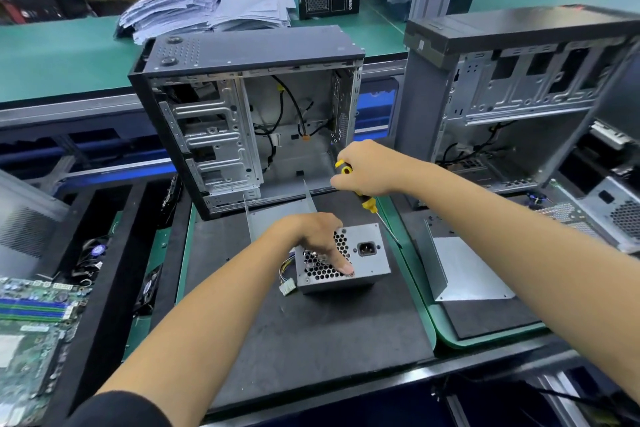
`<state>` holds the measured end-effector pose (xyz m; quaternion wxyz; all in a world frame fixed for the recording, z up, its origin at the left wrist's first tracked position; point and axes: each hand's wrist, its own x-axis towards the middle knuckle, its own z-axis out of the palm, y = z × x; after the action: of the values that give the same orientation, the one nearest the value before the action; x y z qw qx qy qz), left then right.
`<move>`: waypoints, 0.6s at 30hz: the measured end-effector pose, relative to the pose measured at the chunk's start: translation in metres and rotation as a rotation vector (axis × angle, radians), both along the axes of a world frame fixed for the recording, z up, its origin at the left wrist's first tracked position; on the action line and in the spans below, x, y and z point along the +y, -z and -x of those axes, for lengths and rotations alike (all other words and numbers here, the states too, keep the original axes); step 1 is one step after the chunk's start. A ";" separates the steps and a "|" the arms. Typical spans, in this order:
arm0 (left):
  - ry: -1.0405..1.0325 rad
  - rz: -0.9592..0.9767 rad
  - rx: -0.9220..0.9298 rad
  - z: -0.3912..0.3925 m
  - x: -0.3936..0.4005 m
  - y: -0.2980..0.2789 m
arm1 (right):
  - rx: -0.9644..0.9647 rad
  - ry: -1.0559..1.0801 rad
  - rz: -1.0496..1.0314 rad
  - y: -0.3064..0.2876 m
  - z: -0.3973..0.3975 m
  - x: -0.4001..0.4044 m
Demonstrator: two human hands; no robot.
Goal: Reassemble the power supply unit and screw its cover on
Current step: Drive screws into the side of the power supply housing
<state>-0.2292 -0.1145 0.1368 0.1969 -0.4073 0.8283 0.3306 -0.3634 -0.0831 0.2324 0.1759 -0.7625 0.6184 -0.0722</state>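
The grey power supply unit (pixel 367 260) stands on the dark mat with its honeycomb grille and power socket facing me; a wire bundle with a white plug (pixel 288 282) hangs out on its left. My left hand (pixel 313 239) lies over its top left, with one finger pressed on the grille's lower edge. My right hand (pixel 367 168) grips a yellow-and-black screwdriver (pixel 369 203) above and behind the unit; the shaft points down-right, with its tip just right of the unit. A bent grey metal cover (pixel 277 215) lies behind the unit.
An open PC case (pixel 242 121) stands right behind the mat, a second one (pixel 519 97) at the right. Another bent metal sheet (pixel 464 270) lies on the right-hand mat. A motherboard (pixel 31 322) lies at the left. Paper stacks (pixel 207 10) and a person sit beyond.
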 end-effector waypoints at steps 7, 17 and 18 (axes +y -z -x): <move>-0.071 -0.111 0.107 -0.001 0.010 0.002 | 0.040 -0.019 -0.045 0.007 0.002 -0.004; 0.049 0.207 0.087 0.003 0.040 0.017 | 0.074 -0.055 -0.053 0.014 -0.016 -0.011; 0.064 0.213 0.084 0.003 0.043 0.019 | 0.076 -0.057 -0.053 0.016 -0.019 -0.012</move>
<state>-0.2322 -0.0713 0.1179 0.1279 -0.3851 0.8789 0.2509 -0.3448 -0.0949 0.2160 0.1744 -0.7770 0.6044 -0.0216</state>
